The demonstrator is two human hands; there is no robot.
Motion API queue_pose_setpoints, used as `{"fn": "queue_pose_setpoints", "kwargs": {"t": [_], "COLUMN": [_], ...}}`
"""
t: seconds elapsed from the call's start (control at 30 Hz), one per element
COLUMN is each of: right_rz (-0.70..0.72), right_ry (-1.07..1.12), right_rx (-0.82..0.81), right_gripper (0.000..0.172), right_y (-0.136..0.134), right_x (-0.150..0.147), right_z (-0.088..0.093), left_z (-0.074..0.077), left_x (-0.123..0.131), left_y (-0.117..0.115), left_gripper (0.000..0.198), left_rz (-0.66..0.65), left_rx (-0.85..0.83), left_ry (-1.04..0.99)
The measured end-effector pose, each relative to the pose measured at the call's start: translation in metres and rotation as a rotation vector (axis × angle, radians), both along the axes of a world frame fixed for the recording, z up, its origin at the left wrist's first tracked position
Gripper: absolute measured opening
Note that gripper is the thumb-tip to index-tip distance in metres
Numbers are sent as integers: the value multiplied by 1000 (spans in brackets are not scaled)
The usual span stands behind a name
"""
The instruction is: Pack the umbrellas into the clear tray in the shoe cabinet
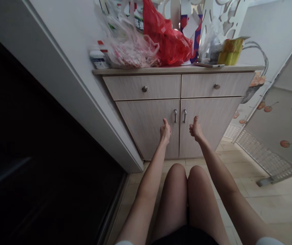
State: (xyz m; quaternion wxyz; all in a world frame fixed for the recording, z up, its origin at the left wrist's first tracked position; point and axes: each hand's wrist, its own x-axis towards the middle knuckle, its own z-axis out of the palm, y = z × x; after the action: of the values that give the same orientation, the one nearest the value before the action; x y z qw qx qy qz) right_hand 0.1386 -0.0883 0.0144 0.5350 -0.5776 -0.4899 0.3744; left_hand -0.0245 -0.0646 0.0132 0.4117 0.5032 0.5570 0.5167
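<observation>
Both my arms stretch forward toward a pale wood-grain cabinet [146,124] with two drawers above two doors. My left hand [165,131] is in front of the left door, its fingers curled into a fist and the thumb pointing up. In front of the right door, my right hand [196,129] makes the same thumb-up fist. Nothing shows in either hand. Between the hands, a little higher, are the left door handle [175,116] and the right door handle [185,116]; neither hand touches them. Both doors are closed.
On the cabinet top sit a red plastic bag [167,44], a clear bag [132,49], a white bottle [98,59], a yellow container [230,51] and a flat phone-like object [209,64]. A dark door panel [46,153] stands left. A cherry-patterned partition [276,126] stands right.
</observation>
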Motion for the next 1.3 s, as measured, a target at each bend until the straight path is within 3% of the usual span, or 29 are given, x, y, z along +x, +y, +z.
{"fn": "queue_pose_setpoints", "kwargs": {"t": [0.17,0.33,0.43,0.6,0.77,1.0,1.3], "right_rz": [-79,-191,-128,-32,-82,-113,-108], "right_ry": [-31,-166,-135,-75,-128,-145,-194], "right_rx": [27,280,311,363,429,469,446], "right_gripper": [72,66,66,62,59,51,49], "right_y": [8,49,83,107,79,8,-60], "right_x": [6,9,2,-6,-4,8,34], "right_z": [-9,-21,-27,-37,-48,-49,-44], "left_z": [-3,-6,-6,-13,-31,-55,-63], "left_x": [0,17,33,47,38,7,-52], "left_y": [5,37,60,76,58,1,-68], "left_gripper": [76,62,39,29,35,40,43], "left_rz": [-4,53,74,-46,-34,-30,10], "left_rx": [10,114,163,107,188,346,421], "left_ry": [30,257,330,295,244,148,-20]}}
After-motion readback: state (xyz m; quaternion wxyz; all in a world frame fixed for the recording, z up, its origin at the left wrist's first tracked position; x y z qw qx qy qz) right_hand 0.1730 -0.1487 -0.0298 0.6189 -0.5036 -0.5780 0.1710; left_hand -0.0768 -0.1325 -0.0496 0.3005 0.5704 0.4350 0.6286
